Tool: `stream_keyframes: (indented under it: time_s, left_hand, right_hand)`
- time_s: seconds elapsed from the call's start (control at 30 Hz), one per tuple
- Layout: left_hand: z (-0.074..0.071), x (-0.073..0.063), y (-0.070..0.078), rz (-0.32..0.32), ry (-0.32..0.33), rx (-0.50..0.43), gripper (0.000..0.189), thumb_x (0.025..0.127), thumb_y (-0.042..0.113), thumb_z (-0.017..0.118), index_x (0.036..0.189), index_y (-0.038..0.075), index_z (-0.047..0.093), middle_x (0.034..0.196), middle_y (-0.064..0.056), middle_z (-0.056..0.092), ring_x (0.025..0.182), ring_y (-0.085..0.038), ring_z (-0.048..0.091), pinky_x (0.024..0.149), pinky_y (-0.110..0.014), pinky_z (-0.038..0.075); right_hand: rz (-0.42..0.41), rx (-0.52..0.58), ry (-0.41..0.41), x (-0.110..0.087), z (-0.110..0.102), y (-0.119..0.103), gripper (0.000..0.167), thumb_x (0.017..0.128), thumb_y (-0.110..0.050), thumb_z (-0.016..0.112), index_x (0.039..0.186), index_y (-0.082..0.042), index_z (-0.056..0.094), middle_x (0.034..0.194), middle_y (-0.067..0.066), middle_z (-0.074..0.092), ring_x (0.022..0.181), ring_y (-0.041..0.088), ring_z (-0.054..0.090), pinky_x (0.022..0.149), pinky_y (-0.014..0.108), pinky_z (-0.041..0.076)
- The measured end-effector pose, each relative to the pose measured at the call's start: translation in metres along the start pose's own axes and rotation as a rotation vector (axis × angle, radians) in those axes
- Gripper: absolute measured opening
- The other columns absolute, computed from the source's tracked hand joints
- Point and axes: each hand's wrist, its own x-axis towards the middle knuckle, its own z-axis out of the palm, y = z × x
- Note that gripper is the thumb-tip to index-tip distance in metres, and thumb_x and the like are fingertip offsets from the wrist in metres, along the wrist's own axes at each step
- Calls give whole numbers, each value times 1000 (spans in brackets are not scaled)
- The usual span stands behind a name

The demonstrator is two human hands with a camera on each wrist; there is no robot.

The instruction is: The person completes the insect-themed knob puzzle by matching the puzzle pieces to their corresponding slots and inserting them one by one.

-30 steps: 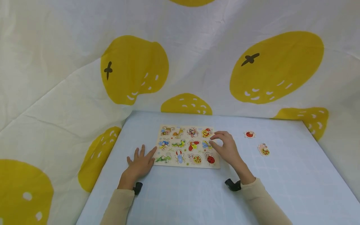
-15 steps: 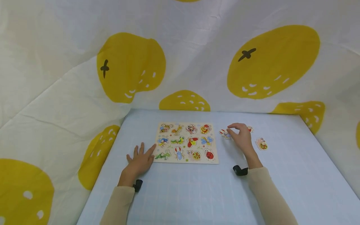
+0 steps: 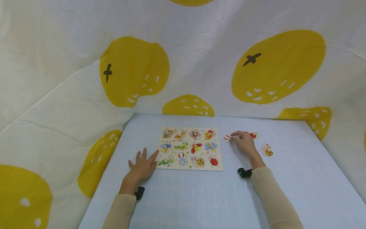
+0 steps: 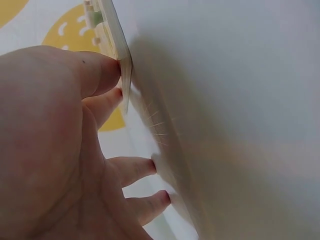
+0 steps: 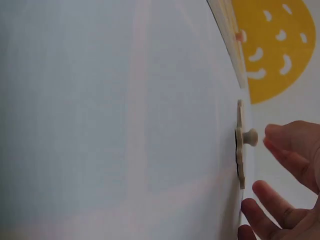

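Note:
A wooden insect peg puzzle board (image 3: 190, 166) lies flat on the table. My left hand (image 3: 143, 167) rests beside its lower left corner with fingers spread; in the left wrist view, fingertips touch the board's edge (image 4: 126, 75). To the board's right, my right hand (image 3: 245, 143) hovers at a stag beetle puzzle piece (image 3: 227, 138), thumb and index finger partly over it. In the right wrist view this piece (image 5: 239, 162) lies on the table, its knob (image 5: 251, 137) standing up, with a narrow gap between knob and fingertips.
A ladybug piece (image 3: 254, 135) lies just beyond my right hand, partly covered by it, and a snail piece (image 3: 267, 150) lies farther right. A white curtain (image 3: 200, 63) with yellow shapes hangs behind the table (image 3: 188, 200) and along its left side.
My right hand has moved right from the board's blue butterfly to the stag beetle piece, which now shows beside the board. My left hand has stayed at the board's corner.

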Motion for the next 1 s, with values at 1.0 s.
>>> stream_keyframes:
  time_s: [1.0]
  left_hand:
    - [2,-1,1,-13,8,-2,55,106,36,41,160,31,27,164,-26,0,146,-52,-7,102,-81,-6]
  right_hand:
    - [-2,-137,-71,2,4,-3,19,92,-11,68,108,-1,73,125,28,59,126,49,46,105,65,34]
